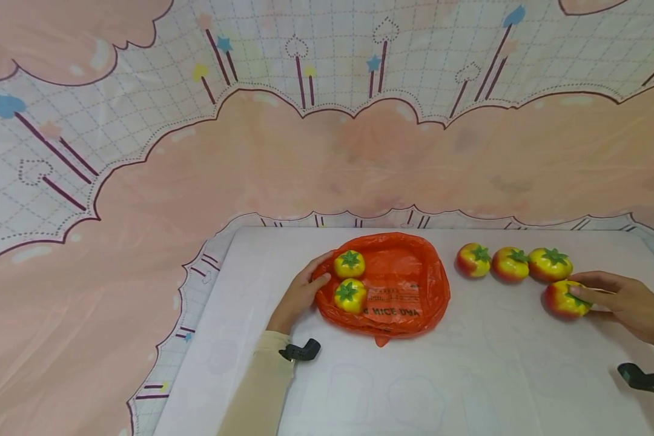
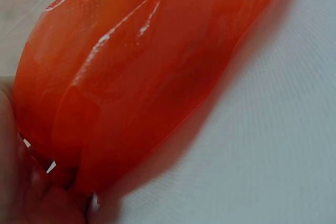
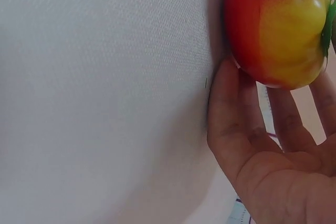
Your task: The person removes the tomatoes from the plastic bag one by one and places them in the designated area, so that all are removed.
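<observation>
At the left rim of a red plastic bag (image 1: 392, 272), my left hand (image 1: 300, 293) holds the plastic, with the thumb over the edge. The bag lies spread open on the table, printed letters showing inside. Two tomato-like toy fruits with green leafy tops, a rear one (image 1: 349, 264) and a front one (image 1: 350, 296), sit in its left side. In the left wrist view the bag's outer wall (image 2: 157, 72) rises beside the hand. My right hand (image 1: 627, 303) grips another red-and-yellow toy fruit (image 3: 278, 30) from the right, fingers and thumb around its side.
Right of the bag, three more such fruits stand in a row: a left one (image 1: 473, 260), a middle one (image 1: 510, 264) and a right one (image 1: 549, 264), just behind the gripped fruit. The white table (image 1: 414, 387) ends at a patterned cloth backdrop (image 1: 360, 157).
</observation>
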### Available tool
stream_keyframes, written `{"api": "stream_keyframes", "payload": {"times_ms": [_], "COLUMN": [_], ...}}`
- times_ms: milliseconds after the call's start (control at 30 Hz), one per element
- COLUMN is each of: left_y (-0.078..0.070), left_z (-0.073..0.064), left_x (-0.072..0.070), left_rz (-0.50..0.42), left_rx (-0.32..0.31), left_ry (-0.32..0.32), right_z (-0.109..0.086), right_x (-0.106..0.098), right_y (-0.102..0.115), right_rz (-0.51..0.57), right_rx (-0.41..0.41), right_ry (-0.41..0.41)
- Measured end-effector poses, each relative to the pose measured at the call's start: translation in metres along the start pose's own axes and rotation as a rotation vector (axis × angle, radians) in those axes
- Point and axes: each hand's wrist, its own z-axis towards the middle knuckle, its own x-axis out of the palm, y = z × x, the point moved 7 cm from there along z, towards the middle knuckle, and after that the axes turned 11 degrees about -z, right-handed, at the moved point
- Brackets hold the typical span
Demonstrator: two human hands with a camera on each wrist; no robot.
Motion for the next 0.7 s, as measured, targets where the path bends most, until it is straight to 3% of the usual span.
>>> {"api": "stream_keyframes", "payload": {"times_ms": [700], "left_y": [0.0], "left_z": [0.0002], "left_x": [-0.0003], "left_rz": [-0.003], "left_rx": [0.002], "left_ry": [-0.001], "right_z": [-0.0039], "right_x": [-0.0071], "right_y": [0.0011], "right_rz": [-0.044], "right_rx": [-0.029], "right_ry": [-0.04]}}
